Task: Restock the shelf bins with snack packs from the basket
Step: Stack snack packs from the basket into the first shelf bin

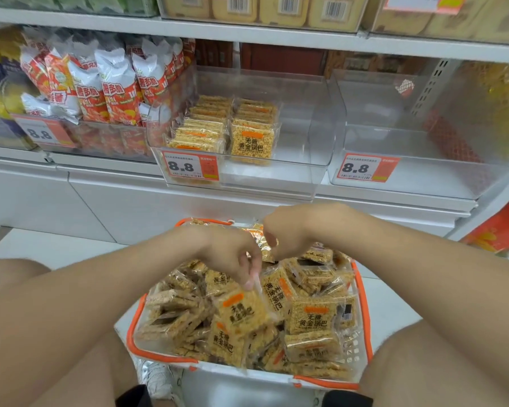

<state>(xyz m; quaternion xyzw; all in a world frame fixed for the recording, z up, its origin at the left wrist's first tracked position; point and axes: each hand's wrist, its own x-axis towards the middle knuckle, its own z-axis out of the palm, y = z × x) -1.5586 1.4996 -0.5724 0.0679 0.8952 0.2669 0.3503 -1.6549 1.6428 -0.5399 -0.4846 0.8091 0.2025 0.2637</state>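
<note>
While the left hand [232, 254] pinched a snack pack [243, 309] by its wrapper edge over the basket [165, 356], fingers of the right hand [285, 230] curled alongside, grasp indiscernible.

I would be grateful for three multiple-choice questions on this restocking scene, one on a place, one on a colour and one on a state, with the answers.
1. Where in the middle clear bin do the stocked packs sit?
A. In its left part
B. In its right part
C. Across its whole width

2. What colour are the handles of the basket?
A. Blue
B. Orange
C. Green

3. What is the left hand doing?
A. Resting flat on the shelf
B. Holding a price tag
C. Pinching a snack pack in the basket

Answers: 1 A, two rows stand at the left and the right part is bare. 2 B, the handles along the rim are orange. 3 C, its fingertips pinch the wrapper edge of a pack on the pile.
</note>
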